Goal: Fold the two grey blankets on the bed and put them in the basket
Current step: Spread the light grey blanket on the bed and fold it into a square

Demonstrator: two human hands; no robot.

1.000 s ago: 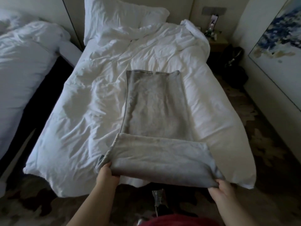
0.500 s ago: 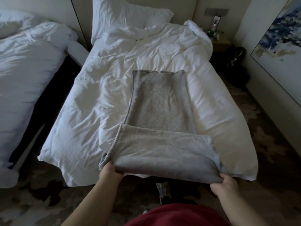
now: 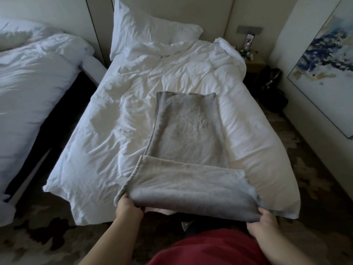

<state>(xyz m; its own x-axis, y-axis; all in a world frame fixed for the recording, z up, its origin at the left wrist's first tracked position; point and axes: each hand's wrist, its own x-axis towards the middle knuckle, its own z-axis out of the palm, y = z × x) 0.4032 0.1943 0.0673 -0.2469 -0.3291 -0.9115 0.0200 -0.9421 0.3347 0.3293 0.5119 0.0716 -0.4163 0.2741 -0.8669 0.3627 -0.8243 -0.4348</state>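
The grey blanket [image 3: 189, 131] lies lengthwise down the middle of the bed [image 3: 114, 134] as a narrow strip. Its far end rests flat on the white duvet, and its near end is lifted off the foot of the bed and turned up. The left hand [image 3: 129, 209] grips the near left corner and the right hand [image 3: 264, 220] grips the near right corner. Each hand is closed round the cloth, with the fingertips tucked under the fold, so their exact lie cannot be told.

The step in hand looks like folding the strip in half, near end onto far end. To do it well, both corners should travel level and at the same pace, with the edge between them held taut so the middle does not sag. The near corners should land square on the far corners, with the long edges lined up. A palm can then smooth the top layer flat before the next fold.

A white pillow [image 3: 150, 33] sits at the head of the bed. A second bed [image 3: 28, 83] stands to the left, across a dark gap. To the right are a nightstand [image 3: 255, 63], a dark bag [image 3: 271, 81] on the floor and a painting [image 3: 324, 69] on the wall. Neither the second blanket nor the basket is in view.
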